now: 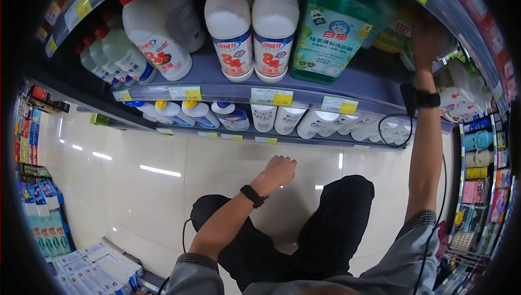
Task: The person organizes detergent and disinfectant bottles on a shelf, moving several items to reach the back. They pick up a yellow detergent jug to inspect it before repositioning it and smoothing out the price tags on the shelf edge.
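My right hand (429, 40) reaches onto the upper shelf at the right, among bottles there. It is blurred and in shadow, so its fingers and anything in them cannot be made out. Beside it are a yellow-green bottle (393, 37) and a large green bottle of dish soap (332, 37) with a cat logo. My left hand (278, 170) hangs above the floor in front of my knees, its fingers curled in, with nothing visible in it. White bottles with red caps and "84" labels (229, 34) stand further left on the same shelf.
A lower shelf holds white bottles (264, 117) and blue-labelled bottles (201, 115). Price tags line the shelf edge (217, 90). White packs (97, 268) are stacked at lower left. Another stocked shelf (477, 173) stands at right. A black cable (395, 144) loops near my right wrist.
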The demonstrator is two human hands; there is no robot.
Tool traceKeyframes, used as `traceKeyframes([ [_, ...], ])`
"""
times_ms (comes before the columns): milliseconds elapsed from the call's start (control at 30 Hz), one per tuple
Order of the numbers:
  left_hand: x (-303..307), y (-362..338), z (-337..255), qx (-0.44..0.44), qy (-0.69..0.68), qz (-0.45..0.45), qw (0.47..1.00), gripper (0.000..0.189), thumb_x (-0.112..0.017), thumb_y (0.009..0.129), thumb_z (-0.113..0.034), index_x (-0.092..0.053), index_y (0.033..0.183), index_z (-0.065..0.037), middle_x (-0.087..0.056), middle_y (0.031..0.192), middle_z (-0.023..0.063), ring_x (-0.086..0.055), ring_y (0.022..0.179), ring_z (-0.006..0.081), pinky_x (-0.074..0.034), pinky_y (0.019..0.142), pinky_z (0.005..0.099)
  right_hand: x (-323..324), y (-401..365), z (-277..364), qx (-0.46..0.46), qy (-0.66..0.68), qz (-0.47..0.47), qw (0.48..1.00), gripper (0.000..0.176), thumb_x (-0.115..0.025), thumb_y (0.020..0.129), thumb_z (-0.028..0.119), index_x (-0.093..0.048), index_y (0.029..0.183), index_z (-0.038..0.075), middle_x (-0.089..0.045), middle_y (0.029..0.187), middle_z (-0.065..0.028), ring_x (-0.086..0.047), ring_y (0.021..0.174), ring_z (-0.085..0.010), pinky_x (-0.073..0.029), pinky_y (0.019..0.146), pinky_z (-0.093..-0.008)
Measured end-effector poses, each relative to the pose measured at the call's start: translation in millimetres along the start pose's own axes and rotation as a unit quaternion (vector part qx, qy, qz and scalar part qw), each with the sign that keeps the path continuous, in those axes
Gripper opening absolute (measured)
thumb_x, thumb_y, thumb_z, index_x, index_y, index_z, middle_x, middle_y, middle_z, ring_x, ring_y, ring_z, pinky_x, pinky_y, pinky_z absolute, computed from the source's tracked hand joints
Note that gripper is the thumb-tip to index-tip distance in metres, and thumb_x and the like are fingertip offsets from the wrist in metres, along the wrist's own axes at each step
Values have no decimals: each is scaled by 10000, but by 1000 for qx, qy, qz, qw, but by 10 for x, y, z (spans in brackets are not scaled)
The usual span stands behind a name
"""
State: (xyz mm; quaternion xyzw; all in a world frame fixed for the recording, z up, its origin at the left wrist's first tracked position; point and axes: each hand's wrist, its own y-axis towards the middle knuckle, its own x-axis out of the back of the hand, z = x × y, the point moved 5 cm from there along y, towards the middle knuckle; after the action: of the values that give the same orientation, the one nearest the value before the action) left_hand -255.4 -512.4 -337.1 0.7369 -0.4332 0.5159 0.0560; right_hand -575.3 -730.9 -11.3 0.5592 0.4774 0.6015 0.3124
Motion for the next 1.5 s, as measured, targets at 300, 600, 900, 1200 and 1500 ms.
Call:
traceKeyframes([
  [300, -127, 34, 49, -8, 12, -8, 1000, 234, -553, 812, -228, -558, 923, -22, -601, 878, 134, -583, 845, 304, -441, 781, 410, 523, -676, 1640, -387, 467, 70, 792, 126, -529, 854, 74, -594, 849, -35, -609, 795, -70, -538, 720, -108, -425, 693, -224],
  [600, -59, 29, 84, -9, 0, -32, 999, 220, -552, 810, -214, -553, 910, -17, -597, 872, 136, -582, 844, 299, -435, 782, 403, 383, -1035, 1967, -386, 382, 82, 836, 103, -561, 831, 79, -576, 789, -14, -549, 675, 6, -471, 626, -46, -377, 600, -195],
  [900, -14, 147, 80, 11, 12, -15, 1000, 223, -530, 820, -198, -563, 944, -16, -601, 909, 145, -581, 861, 299, -428, 808, 400, 322, -1016, 2143, -316, 326, -15, 891, 470, -640, 816, 171, -416, 1176, -32, -524, 1064, -145, -528, 886, -183, -425, 773, -289],
  [1200, -50, 170, 60, 23, 19, 39, 999, 245, -531, 827, -204, -562, 990, -24, -598, 951, 147, -578, 901, 290, -421, 833, 395, 184, -1107, 2240, -292, 318, 40, 901, 566, -687, 788, 232, -428, 1205, -51, -573, 1045, -166, -558, 947, -221, -431, 838, -319],
  [1500, -57, 215, 25, 21, 24, 26, 999, 248, -530, 816, -203, -565, 989, -28, -598, 956, 140, -573, 912, 287, -415, 837, 400, 165, -1158, 2232, -311, 292, 42, 904, 488, -625, 832, 232, -460, 1194, -50, -579, 1048, -168, -569, 936, -232, -432, 831, -315],
])
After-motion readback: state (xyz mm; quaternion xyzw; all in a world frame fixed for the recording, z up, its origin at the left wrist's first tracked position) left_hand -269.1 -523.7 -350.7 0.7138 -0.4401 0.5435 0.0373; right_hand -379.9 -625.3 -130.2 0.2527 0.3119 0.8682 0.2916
